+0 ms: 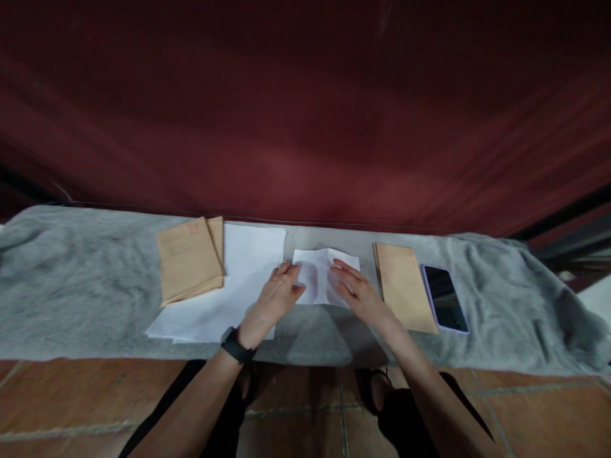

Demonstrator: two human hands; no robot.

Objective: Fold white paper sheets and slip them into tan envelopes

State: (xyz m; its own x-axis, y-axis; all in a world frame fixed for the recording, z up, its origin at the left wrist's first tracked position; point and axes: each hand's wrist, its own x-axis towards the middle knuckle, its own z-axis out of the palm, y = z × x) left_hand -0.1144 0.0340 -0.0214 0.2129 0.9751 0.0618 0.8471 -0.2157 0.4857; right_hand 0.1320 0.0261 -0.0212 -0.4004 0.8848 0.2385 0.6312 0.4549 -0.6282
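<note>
A creased white sheet of paper (314, 278) lies in front of me, its fold line running near the middle. My left hand (278, 291) is at its left edge, thumb and fingers apart, with the fingertips at the paper. Over the right half of the sheet, my right hand (361, 296) has its fingers stretched out and spread. Neither hand grips anything; whether the fingertips press on the sheet I cannot tell. A stack of larger white paper (252, 261) lies left of the sheet, partly beneath my left hand and wrist.
Brown envelopes (188, 257) rest on the left paper stack. More brown envelopes (405, 286) lie to the right, beside a phone (446, 299) in a purple case. A grey cloth (95, 280) covers the narrow surface, with a dark red wall (286, 159) behind it.
</note>
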